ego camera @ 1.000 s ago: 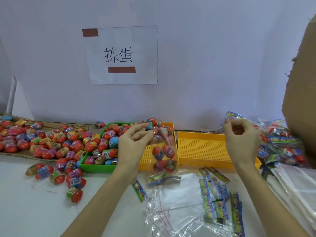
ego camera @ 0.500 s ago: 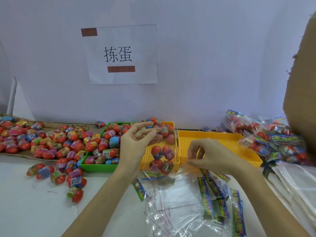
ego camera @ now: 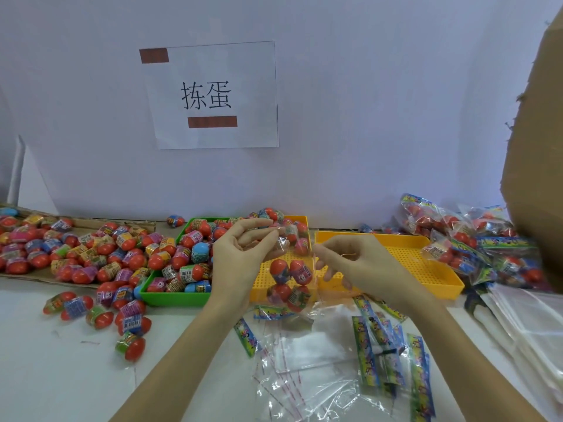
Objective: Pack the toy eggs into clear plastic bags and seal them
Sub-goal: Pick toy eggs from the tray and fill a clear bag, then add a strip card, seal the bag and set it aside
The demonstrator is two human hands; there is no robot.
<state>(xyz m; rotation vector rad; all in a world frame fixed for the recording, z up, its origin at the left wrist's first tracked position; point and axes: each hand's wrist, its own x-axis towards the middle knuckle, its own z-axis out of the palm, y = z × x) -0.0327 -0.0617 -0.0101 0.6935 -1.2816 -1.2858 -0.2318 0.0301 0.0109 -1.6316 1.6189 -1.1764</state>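
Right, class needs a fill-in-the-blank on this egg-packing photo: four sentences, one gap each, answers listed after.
1. The left hand holds up a clear bag with ____ toy eggs in it.
2. The tray heaped with loose eggs is ____ in colour.
3. The tray behind the right hand is ____ in colour.
4. The finished packs are piled on the person's ____ side.

Missing words: four; green; yellow; right
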